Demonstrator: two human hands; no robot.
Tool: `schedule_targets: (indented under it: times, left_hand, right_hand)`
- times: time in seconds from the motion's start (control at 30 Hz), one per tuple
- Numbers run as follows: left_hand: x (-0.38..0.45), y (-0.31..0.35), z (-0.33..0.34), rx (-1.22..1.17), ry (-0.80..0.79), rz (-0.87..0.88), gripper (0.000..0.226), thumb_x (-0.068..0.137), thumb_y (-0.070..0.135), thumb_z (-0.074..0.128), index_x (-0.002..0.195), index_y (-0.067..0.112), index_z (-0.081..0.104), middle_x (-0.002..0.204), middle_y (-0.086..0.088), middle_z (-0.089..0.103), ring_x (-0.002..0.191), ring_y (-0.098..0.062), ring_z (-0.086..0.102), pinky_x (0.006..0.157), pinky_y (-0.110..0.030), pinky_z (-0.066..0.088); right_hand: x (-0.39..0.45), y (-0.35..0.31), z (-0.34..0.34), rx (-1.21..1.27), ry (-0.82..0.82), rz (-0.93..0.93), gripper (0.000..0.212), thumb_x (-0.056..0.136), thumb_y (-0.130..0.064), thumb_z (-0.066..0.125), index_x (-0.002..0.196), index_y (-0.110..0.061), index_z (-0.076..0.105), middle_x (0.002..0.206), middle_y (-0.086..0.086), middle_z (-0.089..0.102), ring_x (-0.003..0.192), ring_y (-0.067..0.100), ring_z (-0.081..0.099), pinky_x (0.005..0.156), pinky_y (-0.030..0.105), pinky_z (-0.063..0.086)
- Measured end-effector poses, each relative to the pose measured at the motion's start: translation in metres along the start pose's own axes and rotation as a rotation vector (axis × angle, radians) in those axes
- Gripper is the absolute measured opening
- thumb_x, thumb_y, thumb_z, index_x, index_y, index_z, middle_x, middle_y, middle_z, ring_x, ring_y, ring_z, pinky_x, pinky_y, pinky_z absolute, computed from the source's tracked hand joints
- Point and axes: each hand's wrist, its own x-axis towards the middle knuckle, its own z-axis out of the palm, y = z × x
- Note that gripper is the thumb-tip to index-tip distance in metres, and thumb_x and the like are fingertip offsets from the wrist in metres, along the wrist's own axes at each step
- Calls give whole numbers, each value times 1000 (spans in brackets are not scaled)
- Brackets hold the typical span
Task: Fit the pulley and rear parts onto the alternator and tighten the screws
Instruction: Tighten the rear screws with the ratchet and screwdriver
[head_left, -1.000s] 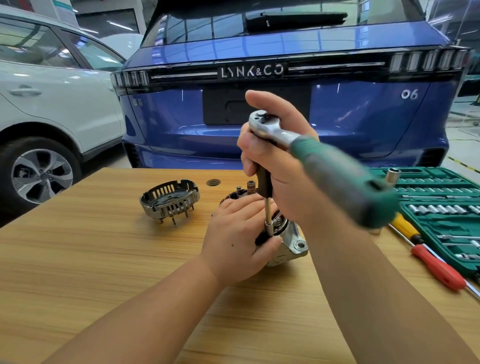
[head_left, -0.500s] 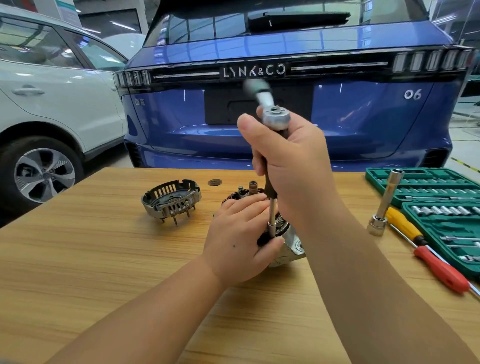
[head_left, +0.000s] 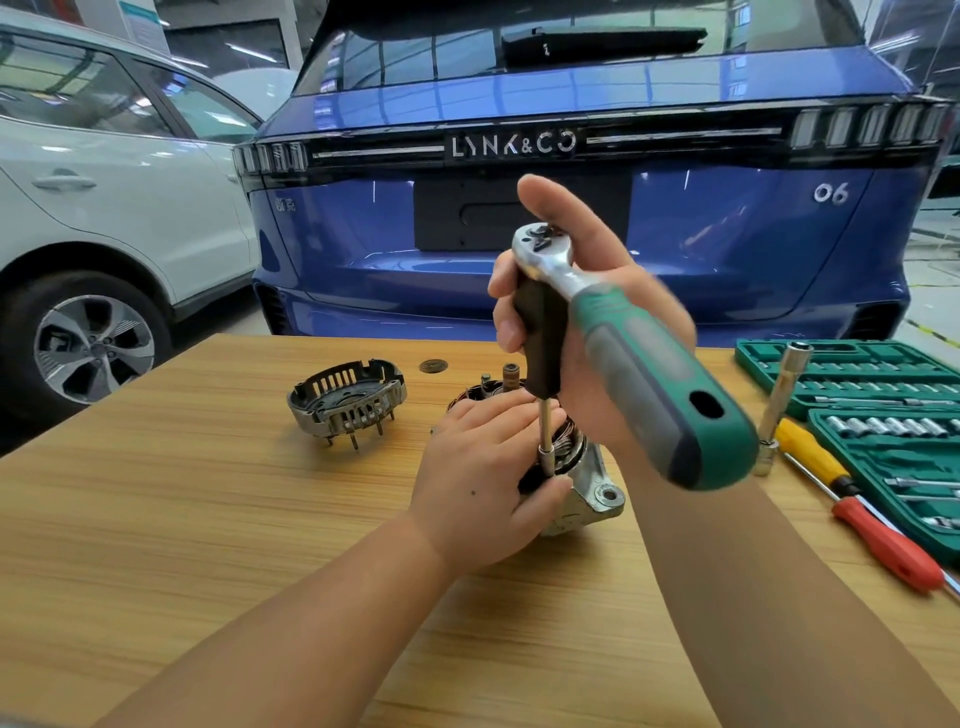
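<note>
Alternator (head_left: 582, 493) on surface (head_left: 208, 519), steadied by left hand (head_left: 483, 483) gripping it. Right hand (head_left: 587, 332) grips ratchet (head_left: 639, 364) at its head. Risk: socket tilts off screw; handle's swing could tip the housing.

Bright even light; ratchet handle (head_left: 660, 384) motion-blurred; edges bowed.

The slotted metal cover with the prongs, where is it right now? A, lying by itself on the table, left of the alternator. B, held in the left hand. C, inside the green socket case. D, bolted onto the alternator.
A: the slotted cover lies alone on the table, apart from the alternator, which the left hand holds.
</note>
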Motion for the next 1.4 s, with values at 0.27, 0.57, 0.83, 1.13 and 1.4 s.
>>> schedule_targets:
  times: [0.27, 0.57, 0.83, 1.13, 1.4]
  left_hand:
    - [3, -8, 5, 171, -51, 38, 36, 85, 36, 69, 115, 16, 72, 116, 6, 70, 123, -19, 57, 100, -46, 45]
    - [3, -11, 7, 185, -4, 83, 31, 82, 33, 74, 104, 13, 71, 105, 2, 70, 111, -23, 61, 94, -45, 47]
    - [3, -12, 7, 158, -52, 55, 31, 88, 40, 61, 102, 16, 74, 108, 4, 71, 111, -21, 61, 93, -45, 46]
    - [3, -9, 5, 167, -41, 51, 39, 85, 37, 70, 117, 15, 72, 121, 4, 70, 127, -20, 57, 103, -47, 44]
    - [3, -10, 7, 171, -1, 76, 28, 83, 33, 75, 102, 13, 72, 105, 2, 70, 111, -24, 61, 92, -48, 48]
  right_hand:
    - [1, -1, 16, -363, 366, -12, 23, 90, -26, 68, 106, -10, 66, 62, -5, 56, 51, 9, 46, 53, 19, 43]
    - [-2, -4, 19, -286, 183, -86, 39, 94, -1, 58, 126, -23, 54, 79, 8, 53, 64, 19, 47, 62, 31, 45]
    - [-2, -4, 6, 55, 42, 3, 42, 91, -15, 45, 129, -19, 60, 87, 12, 64, 66, 26, 53, 65, 32, 46]
    - [2, -6, 19, -334, 484, -64, 26, 89, -22, 72, 109, -11, 62, 63, -7, 59, 49, 8, 47, 50, 19, 41]
    - [-3, -4, 17, -245, 241, 69, 34, 87, -9, 68, 118, -18, 60, 72, -5, 57, 62, 9, 50, 64, 21, 47]
